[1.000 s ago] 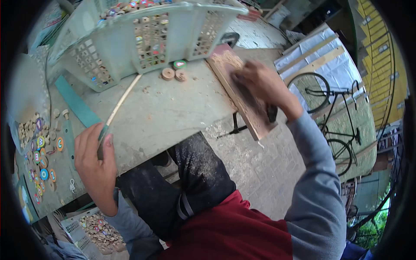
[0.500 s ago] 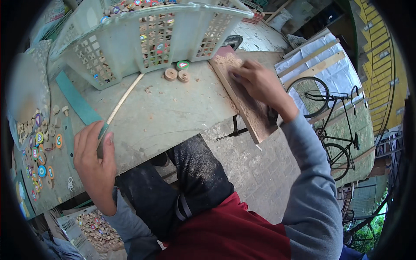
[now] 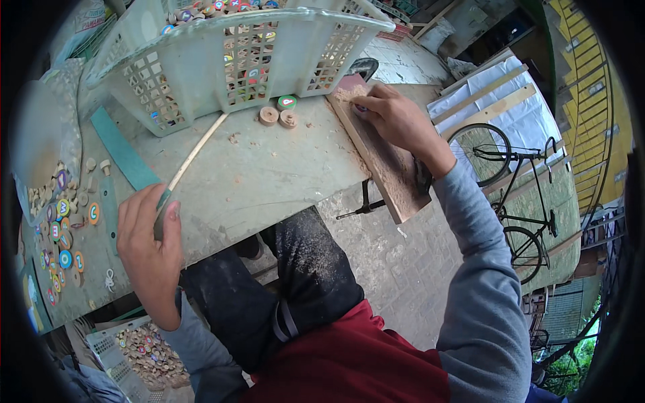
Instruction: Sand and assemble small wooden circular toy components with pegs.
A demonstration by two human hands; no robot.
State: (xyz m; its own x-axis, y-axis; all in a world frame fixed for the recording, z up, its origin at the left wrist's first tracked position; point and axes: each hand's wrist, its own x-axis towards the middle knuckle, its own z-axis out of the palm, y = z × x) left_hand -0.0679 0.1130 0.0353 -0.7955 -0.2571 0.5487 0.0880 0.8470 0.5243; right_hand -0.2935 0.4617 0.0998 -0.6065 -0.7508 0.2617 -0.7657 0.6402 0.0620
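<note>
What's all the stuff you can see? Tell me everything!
Table: one, grey-green, left and centre
Large basket: one, pale green, table's back
Lower basket: one, pale, lower left
Heaped round pieces: many, mixed colours, in both baskets
Loose round pieces: many, mixed colours, table's left
Round pieces beside large basket: three, two brown, one green-topped
Stick: one, pale, table's middle
Strip: one, teal, left of stick
Dusty board: one, brown, table's right
Planks: several, pale wood, right
Bicycle: one, black, right
Legs: two, black-clad, lower centre
Left hand: one, grey-sleeved, at stick's lower end
Right hand: one, grey-sleeved, over board, pinching small piece
</note>
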